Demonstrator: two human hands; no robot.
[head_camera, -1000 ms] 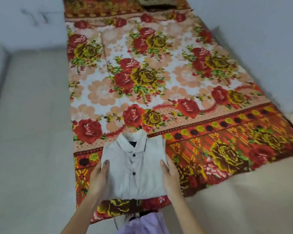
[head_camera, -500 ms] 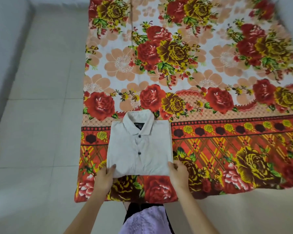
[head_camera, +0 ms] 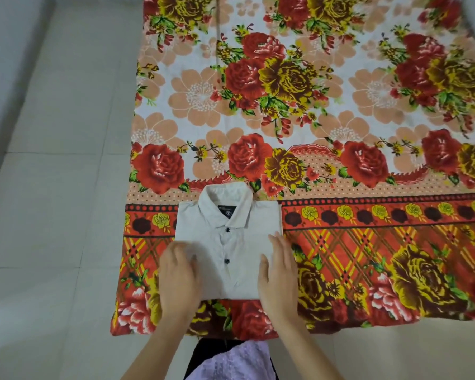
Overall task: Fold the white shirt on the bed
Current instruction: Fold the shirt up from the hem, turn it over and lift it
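White collared button shirt (head_camera: 228, 250), folded square, on red floral bedsheet (head_camera: 354, 256). Left hand (head_camera: 177, 278) blurred, looks flat on shirt; right hand (head_camera: 279, 272) flat, fingers straight. Smooth outward lightly, keep edges aligned.

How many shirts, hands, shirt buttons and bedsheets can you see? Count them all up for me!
white shirt: 1
hands: 2, left hand and right hand
dark buttons: 2
floral bedsheet: 1
Total: 6
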